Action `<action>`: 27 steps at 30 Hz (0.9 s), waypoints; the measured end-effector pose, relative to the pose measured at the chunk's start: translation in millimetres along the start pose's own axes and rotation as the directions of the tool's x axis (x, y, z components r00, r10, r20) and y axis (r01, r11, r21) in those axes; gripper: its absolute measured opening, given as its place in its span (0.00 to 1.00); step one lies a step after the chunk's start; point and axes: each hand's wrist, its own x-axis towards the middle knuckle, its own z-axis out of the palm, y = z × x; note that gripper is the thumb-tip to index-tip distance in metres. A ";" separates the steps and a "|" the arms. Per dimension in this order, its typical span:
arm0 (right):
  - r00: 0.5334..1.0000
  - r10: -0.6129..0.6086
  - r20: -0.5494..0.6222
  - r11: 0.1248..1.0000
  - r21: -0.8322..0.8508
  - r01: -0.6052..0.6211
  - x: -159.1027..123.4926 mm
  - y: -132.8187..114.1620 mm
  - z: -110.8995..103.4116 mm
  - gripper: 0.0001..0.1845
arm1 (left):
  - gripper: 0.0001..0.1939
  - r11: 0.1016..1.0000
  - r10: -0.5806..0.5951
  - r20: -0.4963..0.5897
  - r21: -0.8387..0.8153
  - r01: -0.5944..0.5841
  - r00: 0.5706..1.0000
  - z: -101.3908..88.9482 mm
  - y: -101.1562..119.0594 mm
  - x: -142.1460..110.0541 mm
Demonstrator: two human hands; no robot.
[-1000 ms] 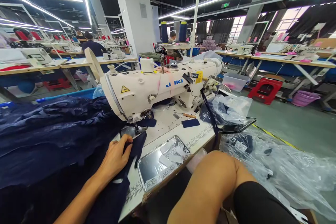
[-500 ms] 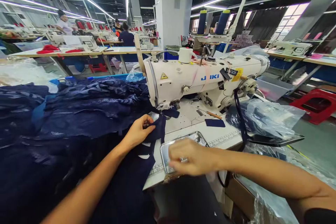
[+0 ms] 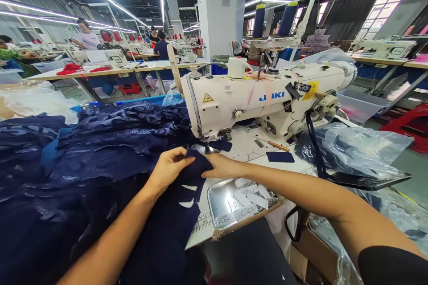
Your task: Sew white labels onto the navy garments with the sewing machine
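Note:
Dark navy fabric (image 3: 195, 164) spreads from the left pile to just in front of the needle of a white sewing machine (image 3: 220, 93). My left hand (image 3: 169, 167) is closed, pinching a raised edge of this fabric between thumb and fingers. On the other side of the same piece, my right hand (image 3: 222, 165) grips its edge, fingertips partly hidden behind the cloth. Whether a small label is also in the right hand, I cannot tell. Below the right wrist lies a metal tray (image 3: 214, 200) with several white and grey labels (image 3: 250, 198).
A wooden-handled pointed tool (image 3: 278, 146) and a small navy fabric patch (image 3: 280, 156) lie on the machine bed. Plastic-wrapped items (image 3: 354, 151) sit at the right beside a dark flat tray (image 3: 371, 180). Several people work in the background.
My right hand has moved from over the metal tray up and left to the fabric edge, uncovering the labels. My left hand keeps its pinch, the fabric edge now lifted.

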 end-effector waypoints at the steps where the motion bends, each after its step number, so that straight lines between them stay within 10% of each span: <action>1: 1.000 -0.002 0.004 0.998 -0.066 0.002 1.6 -2.0 2.0 0.13 | 0.12 0.999 0.043 -0.036 0.011 -0.042 0.998 2.5 2.6 0.2; 5: 0.972 -0.231 0.045 0.919 -0.319 0.233 -6.1 -17.6 16.6 0.07 | 0.09 0.974 0.190 -0.045 0.131 -0.182 0.981 24.5 10.4 10.0; 11: 0.824 -0.499 0.268 0.714 -0.412 0.566 -44.2 -55.2 29.5 0.09 | 0.10 0.929 0.181 0.244 0.277 -0.247 0.953 65.8 -7.7 32.9; 18: 0.911 -0.373 0.174 0.898 -0.179 0.402 -64.7 -19.3 -25.4 0.12 | 0.15 0.636 0.220 0.192 0.715 -0.290 0.956 45.6 -25.5 37.8; 22: 0.982 -0.183 0.056 0.952 -0.240 0.191 -78.6 13.4 -60.5 0.05 | 0.16 0.733 0.200 0.087 0.648 -0.208 0.976 39.9 -21.6 35.2; 27: 0.968 -0.187 0.166 0.942 -0.251 0.224 -119.1 26.8 -73.0 0.06 | 0.13 0.857 0.143 -0.034 0.504 -0.107 0.989 42.8 -21.0 32.7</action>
